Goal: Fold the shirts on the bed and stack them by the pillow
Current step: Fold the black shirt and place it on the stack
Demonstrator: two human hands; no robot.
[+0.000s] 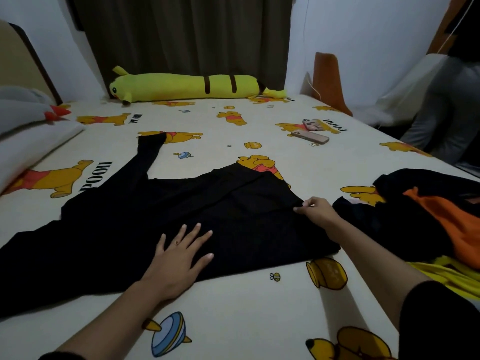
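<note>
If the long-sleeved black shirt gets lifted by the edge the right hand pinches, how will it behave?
The long-sleeved black shirt will likely hang limp: it lies flat with soft creases. The spread sleeve would probably trail. The left hand pressing flat should stop it sliding while the right hand pulls.

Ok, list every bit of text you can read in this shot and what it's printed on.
"POOH" printed on the bed sheet, repeated beside several bear figures and seen upside down or sideways from here.
The black shirt, yellow plush toy and the phones show no readable text.
</note>
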